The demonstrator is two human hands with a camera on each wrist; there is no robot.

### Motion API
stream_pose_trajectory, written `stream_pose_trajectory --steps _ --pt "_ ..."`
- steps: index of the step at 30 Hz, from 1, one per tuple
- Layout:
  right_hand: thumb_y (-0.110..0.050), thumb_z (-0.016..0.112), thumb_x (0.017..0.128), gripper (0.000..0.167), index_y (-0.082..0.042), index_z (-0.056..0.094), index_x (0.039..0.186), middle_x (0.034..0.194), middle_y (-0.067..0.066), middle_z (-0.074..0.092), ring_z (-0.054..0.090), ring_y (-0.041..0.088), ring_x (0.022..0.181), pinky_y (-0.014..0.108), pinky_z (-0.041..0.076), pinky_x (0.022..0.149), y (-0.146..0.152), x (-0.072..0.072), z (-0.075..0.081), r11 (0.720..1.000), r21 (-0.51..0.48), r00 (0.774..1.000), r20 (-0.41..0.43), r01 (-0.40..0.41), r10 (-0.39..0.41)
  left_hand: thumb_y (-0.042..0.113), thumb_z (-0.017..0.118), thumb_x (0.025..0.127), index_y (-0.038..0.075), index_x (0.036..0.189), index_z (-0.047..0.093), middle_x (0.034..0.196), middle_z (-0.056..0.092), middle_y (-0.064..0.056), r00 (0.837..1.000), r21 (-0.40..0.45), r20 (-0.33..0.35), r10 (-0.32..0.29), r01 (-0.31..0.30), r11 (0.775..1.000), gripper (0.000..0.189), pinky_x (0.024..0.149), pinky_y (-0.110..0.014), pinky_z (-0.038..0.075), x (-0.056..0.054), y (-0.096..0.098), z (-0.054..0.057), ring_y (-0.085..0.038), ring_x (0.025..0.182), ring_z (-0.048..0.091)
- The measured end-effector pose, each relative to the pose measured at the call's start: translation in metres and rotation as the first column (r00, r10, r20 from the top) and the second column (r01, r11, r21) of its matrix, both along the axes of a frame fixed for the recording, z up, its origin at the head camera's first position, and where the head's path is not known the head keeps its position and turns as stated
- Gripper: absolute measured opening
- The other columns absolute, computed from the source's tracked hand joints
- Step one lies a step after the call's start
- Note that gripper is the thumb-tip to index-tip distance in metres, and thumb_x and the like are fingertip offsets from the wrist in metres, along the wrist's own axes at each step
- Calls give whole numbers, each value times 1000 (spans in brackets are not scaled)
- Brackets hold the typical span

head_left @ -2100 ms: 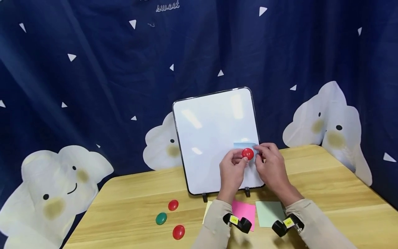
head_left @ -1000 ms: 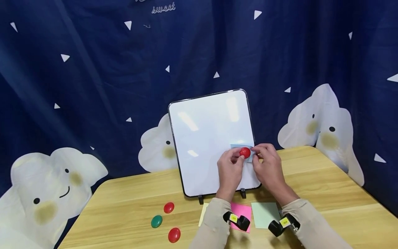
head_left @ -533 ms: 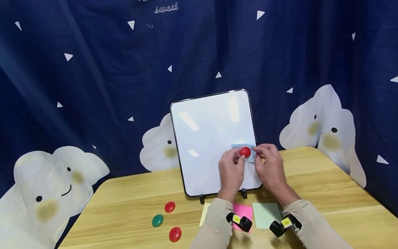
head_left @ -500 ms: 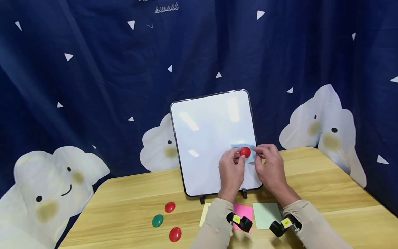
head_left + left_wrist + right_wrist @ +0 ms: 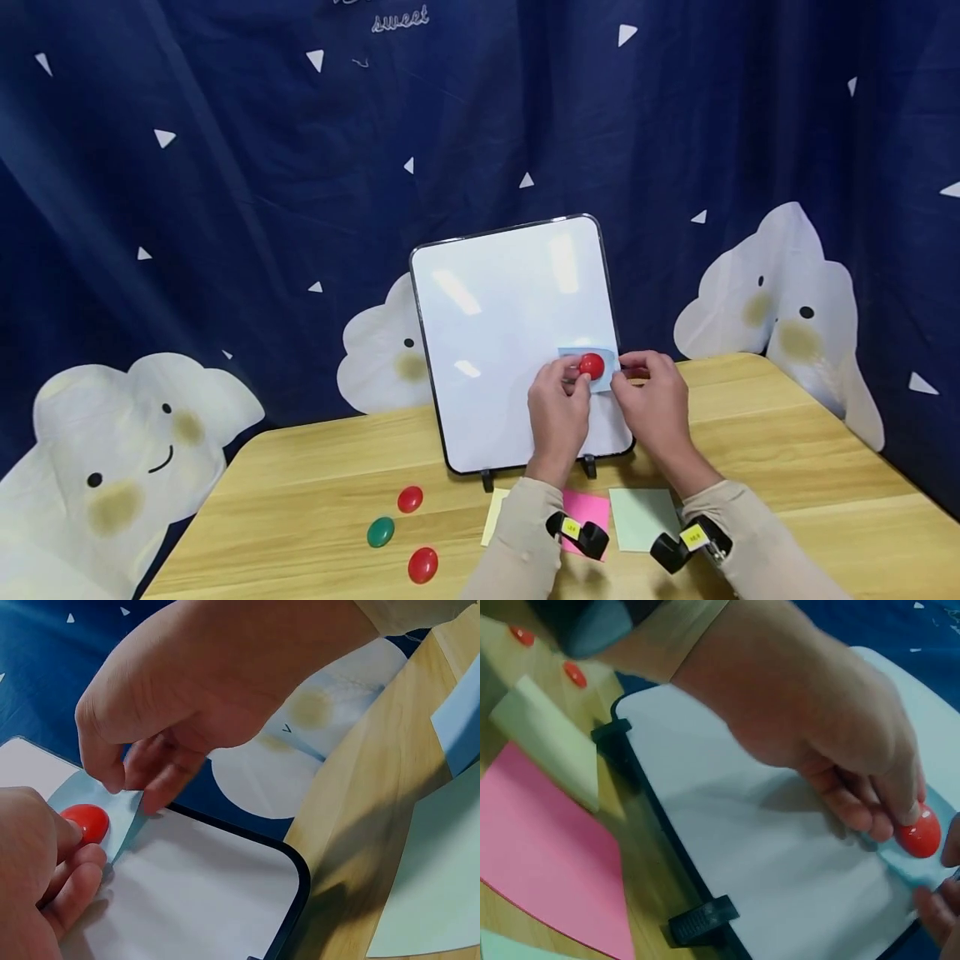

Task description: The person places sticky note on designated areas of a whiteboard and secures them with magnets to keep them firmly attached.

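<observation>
In the head view, a small whiteboard (image 5: 510, 333) stands tilted on dark feet on the table. A light blue sticky note (image 5: 602, 385) lies over its lower right part, its side edge lifted from the board in the left wrist view. My left hand (image 5: 558, 412) pinches a round red magnet (image 5: 592, 366) between thumb and fingers, over the middle of the note. My right hand (image 5: 654, 404) holds the note's right edge, thumb and index finger at it. The left wrist view shows the red magnet (image 5: 88, 823) against the blue paper (image 5: 124, 817).
Two red magnets (image 5: 423, 565) and a green magnet (image 5: 380, 532) lie on the table to the left. Yellow (image 5: 492, 515), pink (image 5: 587, 507) and pale green (image 5: 642, 518) notes lie before the whiteboard. A dark blue curtain (image 5: 480, 108) hangs behind the table.
My left hand has brought the red magnet slightly up and inward over the blue note, which shows more plainly now. My right hand's fingers have shifted slightly down and outward along its edge.
</observation>
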State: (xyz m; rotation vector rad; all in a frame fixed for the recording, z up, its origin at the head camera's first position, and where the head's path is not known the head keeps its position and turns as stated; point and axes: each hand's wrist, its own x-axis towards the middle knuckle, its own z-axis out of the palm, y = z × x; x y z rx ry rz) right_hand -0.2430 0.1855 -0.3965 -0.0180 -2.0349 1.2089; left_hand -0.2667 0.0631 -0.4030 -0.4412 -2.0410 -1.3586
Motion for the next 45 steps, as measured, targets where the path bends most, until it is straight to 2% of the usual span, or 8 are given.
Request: stream_pose_trajectory --steps 3,7,15,30,45 --pt "-1 67 83 20 5 67 102 96 17 60 63 30 86 28 48 70 0 2 4 1000 -18 995 104 12 -10 1 75 88 6 108 73 88 66 -2 1000 22 27 -16 15 1000 20 61 -16 52 1 0 1 -3 67 61" --pt "0 66 83 22 5 65 105 97 17 60 63 29 86 30 48 70 1 3 5 1000 -5 989 147 8 -7 1 75 89 6 107 73 89 66 -2 999 40 46 -26 24 999 19 60 -17 52 2 0 2 -2 66 61" --pt "3 67 83 19 5 66 102 95 16 59 62 29 85 22 44 67 4 -1 0 1000 8 996 88 24 -25 2 75 88 6 104 73 88 66 -1 999 42 31 -10 9 999 17 59 -17 52 3 0 4 -2 66 61" --pt "2 66 85 17 6 67 101 94 16 57 59 29 87 27 45 68 3 -2 -2 999 33 997 79 10 -13 3 76 88 7 103 72 86 66 0 1000 37 29 9 -10 999 16 59 -17 52 1 -3 1 -3 65 60" --pt "4 64 84 16 6 68 99 94 16 57 61 29 86 24 45 68 4 -1 -2 999 42 999 47 4 -6 6 76 89 5 98 72 82 68 0 1000 37 17 19 -20 999 10 59 -17 51 0 -2 3 -3 64 60"
